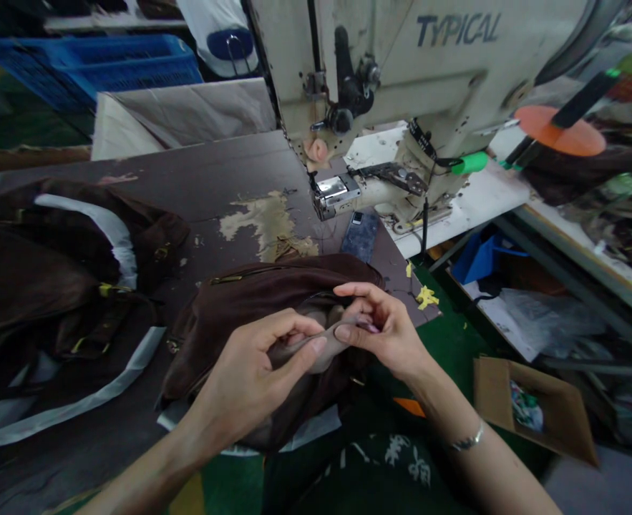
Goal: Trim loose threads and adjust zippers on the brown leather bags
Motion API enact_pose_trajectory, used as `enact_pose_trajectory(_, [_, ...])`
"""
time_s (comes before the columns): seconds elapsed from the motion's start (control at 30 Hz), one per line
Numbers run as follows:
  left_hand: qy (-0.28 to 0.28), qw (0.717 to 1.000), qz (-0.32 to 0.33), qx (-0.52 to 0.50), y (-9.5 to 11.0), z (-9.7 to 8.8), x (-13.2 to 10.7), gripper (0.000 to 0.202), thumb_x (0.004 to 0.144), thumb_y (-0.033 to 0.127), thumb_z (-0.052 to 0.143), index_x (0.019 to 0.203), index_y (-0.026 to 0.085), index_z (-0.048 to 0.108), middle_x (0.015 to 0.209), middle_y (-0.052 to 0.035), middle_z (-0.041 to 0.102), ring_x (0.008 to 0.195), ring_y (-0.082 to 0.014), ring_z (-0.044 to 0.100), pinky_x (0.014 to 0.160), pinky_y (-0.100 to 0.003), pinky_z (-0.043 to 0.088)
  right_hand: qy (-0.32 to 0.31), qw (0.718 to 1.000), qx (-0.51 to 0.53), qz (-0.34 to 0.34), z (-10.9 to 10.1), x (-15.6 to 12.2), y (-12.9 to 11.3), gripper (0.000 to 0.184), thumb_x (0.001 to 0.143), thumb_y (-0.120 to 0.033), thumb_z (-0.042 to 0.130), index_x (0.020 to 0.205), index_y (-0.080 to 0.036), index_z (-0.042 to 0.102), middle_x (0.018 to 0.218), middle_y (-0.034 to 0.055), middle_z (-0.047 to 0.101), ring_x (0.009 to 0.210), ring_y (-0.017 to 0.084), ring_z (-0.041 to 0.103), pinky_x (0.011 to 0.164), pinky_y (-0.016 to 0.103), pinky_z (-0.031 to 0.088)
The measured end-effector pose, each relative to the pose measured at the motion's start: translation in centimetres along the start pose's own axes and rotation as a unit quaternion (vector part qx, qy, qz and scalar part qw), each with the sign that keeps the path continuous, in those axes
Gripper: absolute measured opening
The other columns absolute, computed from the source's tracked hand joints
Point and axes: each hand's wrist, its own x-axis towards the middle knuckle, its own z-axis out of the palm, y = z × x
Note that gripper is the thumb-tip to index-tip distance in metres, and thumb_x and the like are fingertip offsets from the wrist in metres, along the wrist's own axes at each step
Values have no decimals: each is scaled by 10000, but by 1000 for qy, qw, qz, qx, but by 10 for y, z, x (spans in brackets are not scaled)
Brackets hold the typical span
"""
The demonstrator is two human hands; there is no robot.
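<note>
A dark brown leather bag piece (251, 300) with a zip lies on the worn table edge in front of me. My left hand (256, 372) and my right hand (385, 329) both pinch a fold of its grey lining (329, 340), thumbs and forefingers pressed together, meeting at the middle of the bag. A bracelet sits on my right wrist. Behind the bag stands a cream sewing machine (401, 79) marked TYPICAL, its post bed and metal foot (337, 193) just beyond my hands.
A pile of brown leather pieces with white strips (52, 286) covers the left of the dark table (202, 186). Blue crates (106, 64) stand at the back left. A cardboard box (535, 408) sits on the floor at right, beside the metal frame and clutter.
</note>
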Motion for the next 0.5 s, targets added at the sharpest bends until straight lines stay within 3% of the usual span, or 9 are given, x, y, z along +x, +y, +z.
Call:
enact_pose_trajectory(0.13, [17,999,-22,20,-7,-7,-1,165,868,384,597,919,236,650,845,47,643,786,-104,596,705,-189,418,95,993,64,-32,0,9,7,433,693,-177,801,1070,-242,596,735,-41,602,539,65,447,506,187,345])
enact_pose_trajectory(0.3, [-1,994,-63,-87,-7,7,5,233,884,411,562,1007,232,647,900,27,666,845,-137,619,761,-213,459,134,985,92,-59,-1,21,9,368,674,-159,810,975,-236,611,746,-46,564,622,79,485,587,194,399])
enact_pose_trajectory(0.4, [9,981,-87,-175,-7,16,7,283,888,412,550,1068,221,655,948,5,689,884,-161,636,784,-230,489,152,986,41,-54,-3,21,8,281,703,-208,795,929,-223,629,781,-32,575,664,92,513,629,211,431])
enact_pose_trajectory(0.5, [39,973,-96,-205,-7,19,7,299,866,388,589,1080,195,670,984,-21,707,896,-177,648,791,-238,504,173,976,-95,-96,0,12,2,231,762,-248,745,975,-218,661,915,15,616,807,139,572,736,266,477])
